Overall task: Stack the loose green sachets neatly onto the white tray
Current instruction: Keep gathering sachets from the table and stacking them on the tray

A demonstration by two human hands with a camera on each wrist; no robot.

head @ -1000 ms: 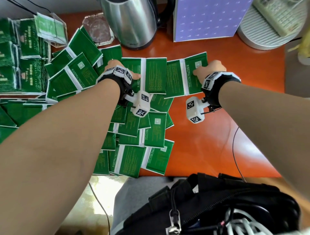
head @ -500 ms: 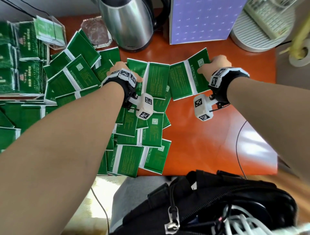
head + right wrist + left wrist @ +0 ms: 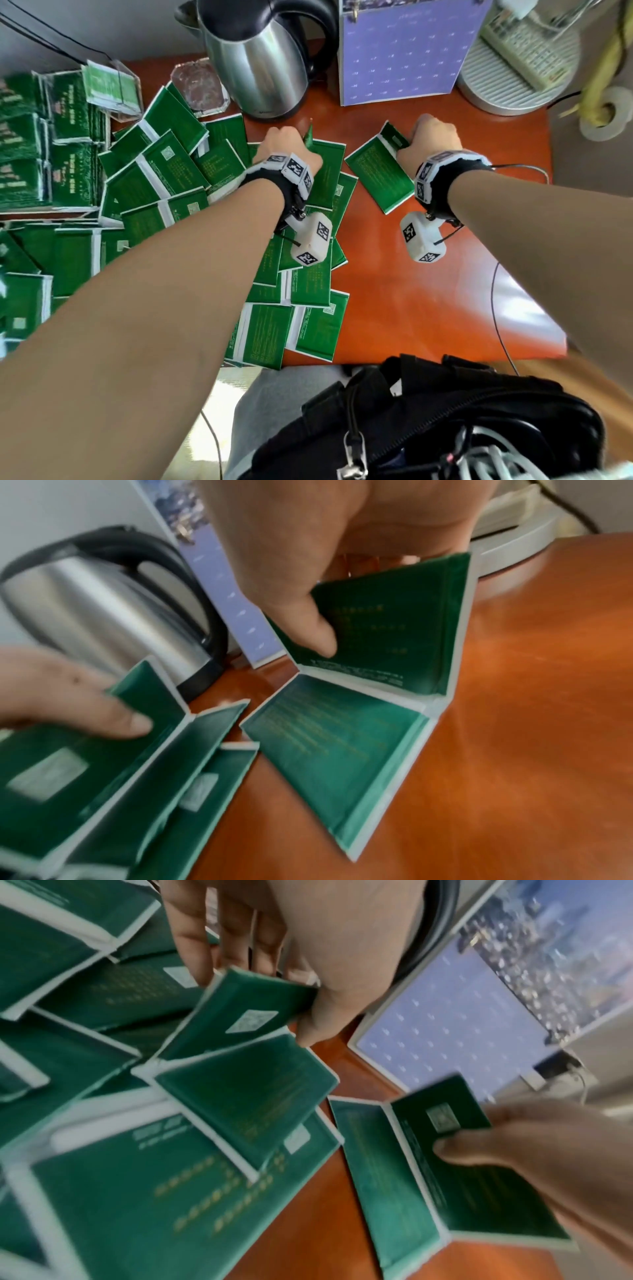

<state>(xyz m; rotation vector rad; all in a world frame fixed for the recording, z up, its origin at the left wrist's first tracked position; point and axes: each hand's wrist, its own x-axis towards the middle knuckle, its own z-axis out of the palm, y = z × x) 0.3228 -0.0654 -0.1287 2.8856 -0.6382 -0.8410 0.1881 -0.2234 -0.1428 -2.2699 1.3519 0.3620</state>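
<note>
Head view first, taking the steel kettle (image 3: 263, 65) at the back of the orange table (image 3: 428, 301) as the landmark: nearest the person, at the table's front edge and farthest from the kettle, a black bag (image 3: 445, 421) lies below the tabletop. Above it, a spread of loose green sachets (image 3: 305, 284) runs from the front edge up toward the kettle and fans out to the kettle's left. Closer to the kettle, the left hand (image 3: 286, 145) pinches a joined sachet pair (image 3: 246, 1015) at its far end, thumb on top and fingers beneath, the gripped half tilted up off the pile just in front of the kettle's base. To the kettle's right and slightly nearer the person, the right hand (image 3: 433, 137) grips another folded sachet pair (image 3: 378, 171); in the right wrist view the thumb (image 3: 308, 626) presses the raised half while the other half lies flat on the bare table. Left of the kettle, neat rows of stacked sachets (image 3: 37, 144) sit at the table's far left; whether a white tray lies under them I cannot tell. Touching the kettle's left side is a clear faceted dish (image 3: 198, 87), and just right of the kettle stands a purple calendar (image 3: 404, 58)
</note>
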